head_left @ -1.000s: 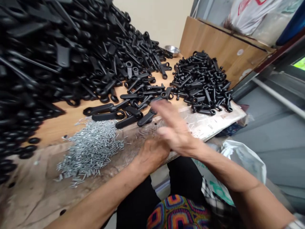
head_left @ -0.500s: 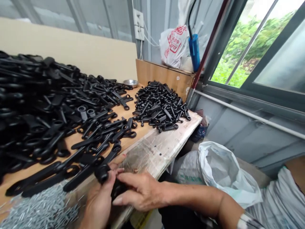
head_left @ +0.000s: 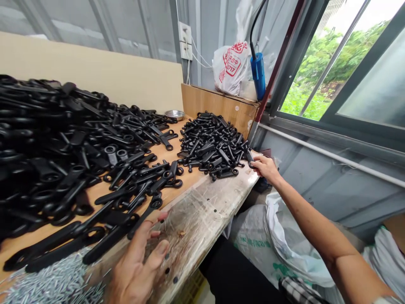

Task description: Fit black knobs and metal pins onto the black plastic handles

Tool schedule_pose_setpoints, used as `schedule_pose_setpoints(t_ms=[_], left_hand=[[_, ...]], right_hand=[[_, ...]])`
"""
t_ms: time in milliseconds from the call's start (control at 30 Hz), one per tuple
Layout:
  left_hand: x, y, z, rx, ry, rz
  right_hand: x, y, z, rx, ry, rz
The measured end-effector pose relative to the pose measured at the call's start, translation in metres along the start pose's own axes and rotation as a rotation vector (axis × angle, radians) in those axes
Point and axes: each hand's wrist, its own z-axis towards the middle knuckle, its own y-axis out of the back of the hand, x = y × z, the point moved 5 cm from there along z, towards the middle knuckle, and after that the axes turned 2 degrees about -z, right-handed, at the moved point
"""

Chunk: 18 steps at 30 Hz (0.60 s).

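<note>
My left hand (head_left: 137,261) is held palm up over the bench's front strip (head_left: 186,211), its fingers apart and nothing in it. At the right end of the bench, my right hand (head_left: 265,168) pinches a small black ring-ended part (head_left: 249,158) at the edge of a pile of small black parts (head_left: 218,143). Several of these have ring ends, others ball ends. Left of my left hand lie longer black ring-ended levers (head_left: 104,236) and a heap of small silvery pins (head_left: 53,280). A far larger heap of black parts (head_left: 63,139) fills the left side.
A shallow metal bowl (head_left: 174,115) sits behind the piles. A wooden board (head_left: 218,103) and a pale panel (head_left: 126,67) border the bench at the back. A blue cylindrical tool (head_left: 258,76) hangs by a white bag (head_left: 232,69). An open white sack (head_left: 253,228) stands below right.
My right hand has left my left hand and reached right to the small pile, taking hold of a part there. The black piece at my left hand is gone, and its fingers have opened.
</note>
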Motion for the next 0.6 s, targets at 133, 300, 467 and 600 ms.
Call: schedule_pose_setpoints(t_ms=[133, 300, 467, 600], left_hand=[[0.014, -0.002, -0.001, 0.060, 0.046, 0.063], [0.016, 0.000, -0.001, 0.050, 0.041, 0.103], [0.009, 0.001, 0.000, 0.053, 0.012, 0.131], [-0.009, 0.000, -0.002, 0.020, -0.126, 0.214]], right_hand=[[-0.027, -0.002, 0.010, 0.030, -0.040, -0.179], [-0.029, -0.017, 0.011, 0.033, -0.034, -0.475], [-0.017, -0.015, 0.016, 0.051, -0.014, -0.747], [0.000, -0.011, 0.009, 0.106, 0.019, -0.912]])
